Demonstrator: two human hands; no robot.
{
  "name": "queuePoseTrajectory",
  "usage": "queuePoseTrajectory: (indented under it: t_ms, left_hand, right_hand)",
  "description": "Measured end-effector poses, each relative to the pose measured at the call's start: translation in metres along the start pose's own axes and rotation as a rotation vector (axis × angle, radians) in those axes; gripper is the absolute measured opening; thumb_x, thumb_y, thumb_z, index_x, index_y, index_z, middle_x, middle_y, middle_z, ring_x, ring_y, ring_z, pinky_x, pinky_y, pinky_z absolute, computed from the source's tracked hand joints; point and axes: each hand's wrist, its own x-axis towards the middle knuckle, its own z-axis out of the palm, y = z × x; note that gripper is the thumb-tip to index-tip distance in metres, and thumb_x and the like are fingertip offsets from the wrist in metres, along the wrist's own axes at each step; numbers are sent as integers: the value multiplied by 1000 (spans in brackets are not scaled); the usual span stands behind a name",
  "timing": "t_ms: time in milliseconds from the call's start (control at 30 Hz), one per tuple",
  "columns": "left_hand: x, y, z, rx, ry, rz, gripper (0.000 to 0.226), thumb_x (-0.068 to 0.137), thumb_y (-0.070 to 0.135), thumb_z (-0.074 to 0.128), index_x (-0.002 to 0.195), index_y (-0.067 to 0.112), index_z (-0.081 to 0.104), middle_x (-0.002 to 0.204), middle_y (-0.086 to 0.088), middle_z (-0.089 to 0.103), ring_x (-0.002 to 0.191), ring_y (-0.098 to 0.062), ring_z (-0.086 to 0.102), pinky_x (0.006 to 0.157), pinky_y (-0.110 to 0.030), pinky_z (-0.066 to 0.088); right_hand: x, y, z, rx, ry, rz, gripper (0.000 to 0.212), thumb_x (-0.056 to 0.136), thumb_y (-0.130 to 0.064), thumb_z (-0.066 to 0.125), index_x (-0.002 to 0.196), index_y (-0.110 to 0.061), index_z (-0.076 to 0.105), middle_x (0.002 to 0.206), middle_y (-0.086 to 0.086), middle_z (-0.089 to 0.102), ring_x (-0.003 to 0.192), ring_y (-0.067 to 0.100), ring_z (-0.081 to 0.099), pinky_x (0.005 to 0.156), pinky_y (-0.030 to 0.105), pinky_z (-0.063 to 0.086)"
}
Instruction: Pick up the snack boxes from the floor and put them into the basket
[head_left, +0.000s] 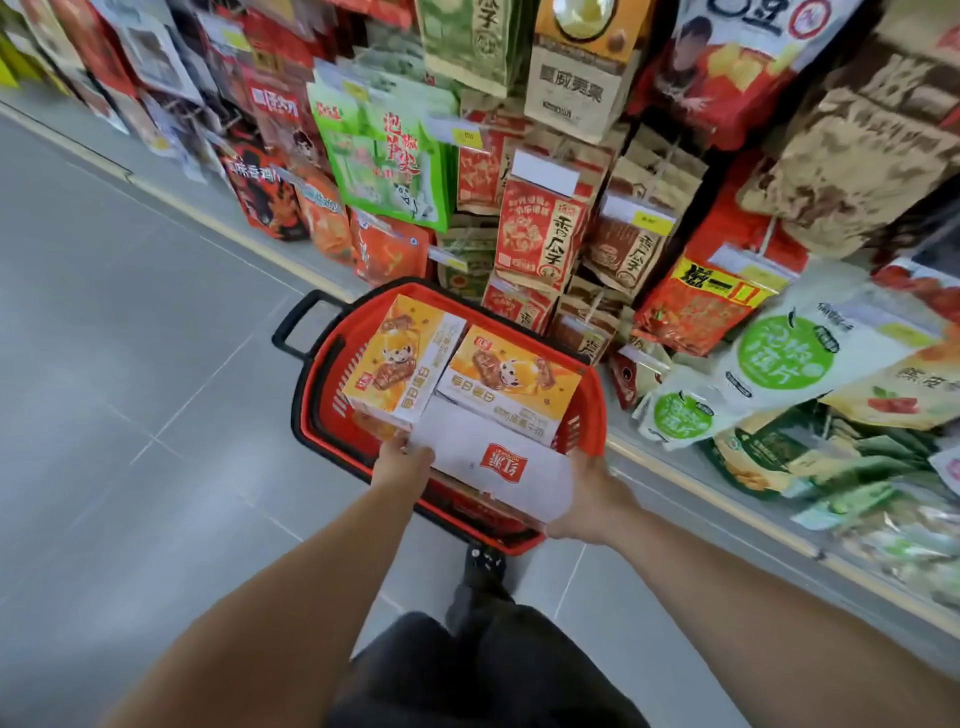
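Both forearms stretched forward over red basket (589, 415). Left hand (402, 462) and right hand (589, 501) clamp white snack box (498, 462) by opposite ends above basket's near rim; fingers curled round box edges. Red logo on box, characters unclear. Two orange boxes (457, 364) with cartoon animal lie at basket's far end.

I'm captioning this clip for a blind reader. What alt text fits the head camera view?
Both hands, left hand and right hand, hold a white snack box over the near end of a red basket on the grey floor. Two orange snack boxes already lie inside, and shelves of packaged snacks rise behind.
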Motion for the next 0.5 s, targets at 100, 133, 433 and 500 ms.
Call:
queuePoseTrajectory:
  t_ms: [100, 133, 433, 500]
  left_hand:
    - [27, 8, 5, 61, -4, -43, 58, 87, 18, 49, 144, 17, 38, 126, -23, 59, 73, -28, 60, 62, -34, 49]
    - [34, 8, 7, 83, -8, -55, 60, 89, 19, 48, 147, 17, 34, 130, -20, 57, 74, -24, 57, 63, -31, 47]
    - [107, 12, 14, 229, -127, -232, 50, 89, 18, 48, 138, 13, 40, 114, -19, 60, 103, -38, 61, 90, -44, 51]
    - [119, 14, 14, 300, -164, -229, 52, 92, 20, 47, 143, 13, 35, 124, -20, 57, 114, -40, 57, 99, -46, 47]
  right_hand:
    - [26, -5, 7, 16, -51, 35, 95, 59, -42, 81, 134, -21, 27, 134, 8, 39, 111, 30, 56, 83, 34, 49]
    - [33, -6, 9, 18, -65, 42, 95, 59, -41, 81, 134, -21, 27, 134, 8, 39, 110, 30, 56, 83, 34, 49]
    - [92, -23, 41, 61, -114, 152, 95, 65, -32, 80, 139, -20, 22, 136, 9, 35, 105, 26, 58, 77, 32, 51]
    - [102, -32, 48, 129, -90, 194, 90, 73, -25, 76, 144, -21, 20, 143, 9, 29, 112, 28, 56, 83, 35, 51]
